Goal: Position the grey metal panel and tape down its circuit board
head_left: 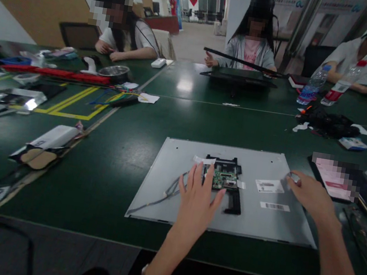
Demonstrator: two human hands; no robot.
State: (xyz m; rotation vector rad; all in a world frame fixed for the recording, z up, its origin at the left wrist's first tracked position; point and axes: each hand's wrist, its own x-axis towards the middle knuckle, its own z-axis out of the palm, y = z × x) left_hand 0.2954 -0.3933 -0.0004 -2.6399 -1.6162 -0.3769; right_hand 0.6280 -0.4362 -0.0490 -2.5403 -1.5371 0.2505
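A flat grey display panel lies back side up on the table in front of me. On its middle sits a green circuit board in a black plastic bracket. My left hand has its fingers spread over the left edge of the board, beside a strip of white tape. Thin grey cables run out to the left from under that hand. At the panel's right edge my right hand is closed, its fingertips pinching a small shiny thing too small to name. White labels are near it.
Right of the panel lie a phone and eyeglasses. To the left is a white-and-black packet. Farther back are two bottles, a black bundle and cables. Three people sit across the table; one holds a thin black panel.
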